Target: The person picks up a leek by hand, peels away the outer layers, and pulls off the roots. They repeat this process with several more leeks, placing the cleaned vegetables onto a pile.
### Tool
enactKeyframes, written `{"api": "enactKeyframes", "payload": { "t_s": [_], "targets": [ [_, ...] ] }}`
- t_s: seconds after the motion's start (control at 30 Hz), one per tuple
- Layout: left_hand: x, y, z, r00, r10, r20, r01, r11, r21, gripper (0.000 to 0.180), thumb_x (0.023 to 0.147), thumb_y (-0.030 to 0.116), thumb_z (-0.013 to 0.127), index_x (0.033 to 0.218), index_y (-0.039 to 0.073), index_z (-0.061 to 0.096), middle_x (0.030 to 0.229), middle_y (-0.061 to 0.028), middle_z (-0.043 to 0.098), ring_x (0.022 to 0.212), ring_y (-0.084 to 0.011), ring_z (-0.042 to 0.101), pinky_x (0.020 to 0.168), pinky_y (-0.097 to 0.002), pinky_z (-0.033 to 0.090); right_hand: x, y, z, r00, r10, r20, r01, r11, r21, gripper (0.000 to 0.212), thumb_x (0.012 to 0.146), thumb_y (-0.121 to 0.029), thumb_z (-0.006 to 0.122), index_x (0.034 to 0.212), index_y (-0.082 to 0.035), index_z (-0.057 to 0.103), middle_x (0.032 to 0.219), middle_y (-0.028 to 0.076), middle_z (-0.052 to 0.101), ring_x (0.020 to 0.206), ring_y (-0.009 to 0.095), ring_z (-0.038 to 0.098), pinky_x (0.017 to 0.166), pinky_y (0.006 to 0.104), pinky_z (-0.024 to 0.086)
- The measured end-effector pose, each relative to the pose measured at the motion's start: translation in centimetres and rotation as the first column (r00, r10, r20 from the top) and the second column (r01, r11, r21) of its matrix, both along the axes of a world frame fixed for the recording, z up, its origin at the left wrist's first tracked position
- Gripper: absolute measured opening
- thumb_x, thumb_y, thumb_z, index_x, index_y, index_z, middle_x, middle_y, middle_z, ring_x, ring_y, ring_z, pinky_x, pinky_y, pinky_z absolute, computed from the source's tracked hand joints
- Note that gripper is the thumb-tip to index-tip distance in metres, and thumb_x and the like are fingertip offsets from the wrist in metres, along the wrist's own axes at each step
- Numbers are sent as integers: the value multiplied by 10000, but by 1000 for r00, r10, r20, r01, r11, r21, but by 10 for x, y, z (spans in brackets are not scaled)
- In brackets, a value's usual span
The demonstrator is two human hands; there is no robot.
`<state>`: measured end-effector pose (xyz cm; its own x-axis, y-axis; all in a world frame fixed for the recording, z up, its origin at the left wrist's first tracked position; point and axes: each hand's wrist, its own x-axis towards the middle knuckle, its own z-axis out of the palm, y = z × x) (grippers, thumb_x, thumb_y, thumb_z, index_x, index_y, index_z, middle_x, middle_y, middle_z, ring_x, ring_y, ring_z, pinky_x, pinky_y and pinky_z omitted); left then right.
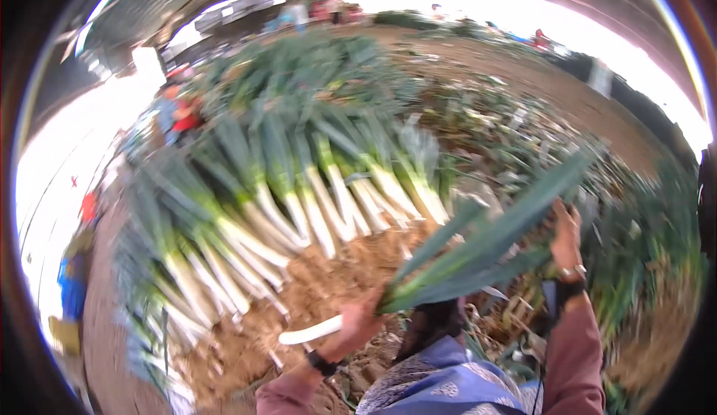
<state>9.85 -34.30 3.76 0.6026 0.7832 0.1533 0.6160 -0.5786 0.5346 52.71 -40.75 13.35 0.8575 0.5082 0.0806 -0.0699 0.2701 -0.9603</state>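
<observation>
My left hand [362, 324] is wrapped round the pale shaft of a leek [448, 265], low in the middle of the view. The leek's white root end sticks out to the left of my fist, and its broad green leaves fan up to the right. Beside the outer leaves is my right hand [566, 236], its fingers pointing up and slightly apart, a little blurred; nothing shows in its grasp. Just ahead, a curved row of leeks [317, 202] lies with white ends toward me on a bank of brown soil [321, 273].
Behind the row rises a bigger heap of leeks [306, 71]. Loose leaves and trimmings [515, 127] cover the ground to the right, beside more green leek tops [642, 236]. A person in red and blue [181, 114] is at the far left, near a dirt path [108, 295].
</observation>
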Motion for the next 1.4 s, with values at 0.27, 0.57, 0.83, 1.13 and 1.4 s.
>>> {"api": "enactKeyframes", "payload": {
  "t_s": [0.27, 0.57, 0.83, 1.13, 1.4],
  "targets": [
    [-16, -4, 0, 993, -13, 118, 16, 1000, -25, 783, 683, 93, 651, 1392, 160, 325, 1165, -139, 574, 929, -334, 618, 740, -436, 522, -22, -5, 10, 951, 292, -106, -279, 953, 121, 238, 905, -240, 543, 1056, -63, 596, 767, 9, 571, 698, 138, 535, 667, 287, 442],
    [-21, -21, 8, 955, 59, 292, 5, 977, -213, 600, 737, 173, 720, 1282, 135, 470, 938, -151, 657, 771, -289, 663, 647, -391, 556, 131, -11, -4, 246, -3, 969, 742, 644, -186, 286, 943, -236, 465, 1129, -31, 538, 893, 124, 610, 788, 234, 592, 657, 331, 444],
    [-89, 44, 68, 672, 589, 448, -448, 806, -388, 562, 834, 150, 636, 1330, 40, 394, 1033, -168, 619, 696, -130, 621, 528, -188, 545, 236, -177, 17, 486, -76, 871, 714, 609, -345, 455, 968, -332, 427, 1147, 67, 549, 1056, 220, 612, 937, 365, 583, 781, 430, 436],
    [-278, 222, 125, -118, 909, 400, -876, -285, 390, 764, 756, 169, 678, 1400, 108, 272, 1123, -157, 472, 931, -231, 497, 768, -393, 420, 142, -195, -62, 671, 16, 741, 678, 392, -622, 353, 975, -218, 431, 1167, 54, 547, 842, 148, 602, 677, 198, 508, 693, 326, 437],
    [35, 202, 82, 683, 466, 562, -629, 767, 127, 369, 784, 140, 642, 1132, 59, 551, 1218, -147, 489, 1124, -251, 466, 943, -387, 410, 25, -179, -82, 609, 289, 738, 527, 548, -649, 302, 879, -132, 561, 1112, 60, 564, 968, 207, 634, 905, 318, 618, 759, 383, 475]
  ]
}}
